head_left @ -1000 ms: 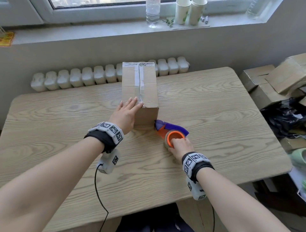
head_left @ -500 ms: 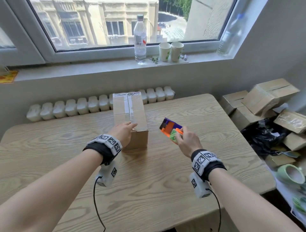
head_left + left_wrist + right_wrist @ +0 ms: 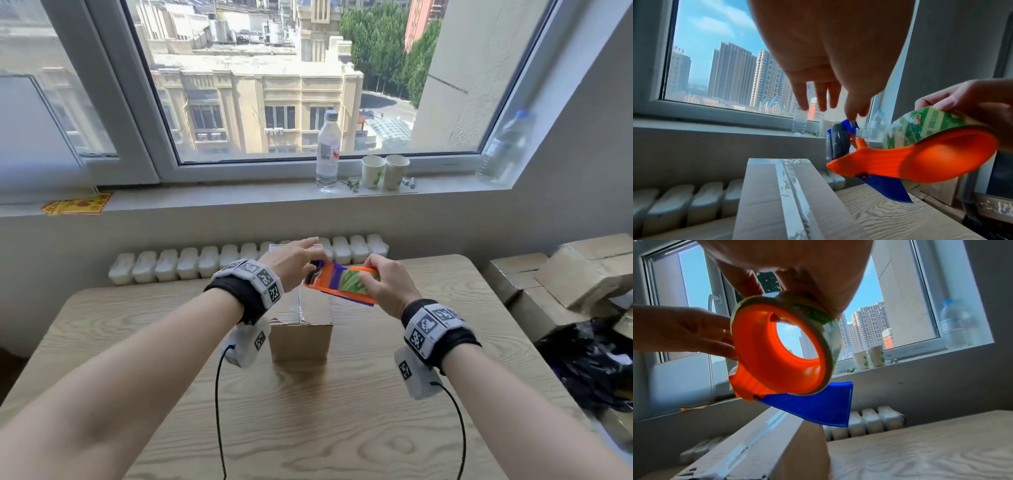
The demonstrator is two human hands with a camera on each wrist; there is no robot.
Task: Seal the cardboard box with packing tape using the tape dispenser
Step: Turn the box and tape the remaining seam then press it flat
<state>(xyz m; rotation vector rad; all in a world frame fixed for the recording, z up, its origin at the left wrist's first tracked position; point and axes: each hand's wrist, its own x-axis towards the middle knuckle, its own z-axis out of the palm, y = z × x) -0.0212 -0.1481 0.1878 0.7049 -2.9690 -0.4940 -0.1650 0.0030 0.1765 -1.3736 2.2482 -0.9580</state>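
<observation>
Gripping the round orange tape dispenser (image 3: 337, 286), the right hand (image 3: 385, 286) lifts it above the cardboard box (image 3: 301, 337) while left fingers (image 3: 804, 99) spread.

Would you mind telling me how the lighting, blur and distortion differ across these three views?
Head view: even daylight, a soft shadow before the box, straight window frames bowed by the wide lens. Left wrist view: the left hand is backlit and dark against the bright sky; the dispenser glows orange. Right wrist view: the right hand is near, soft and overexposed, and the table is blurred.
</observation>
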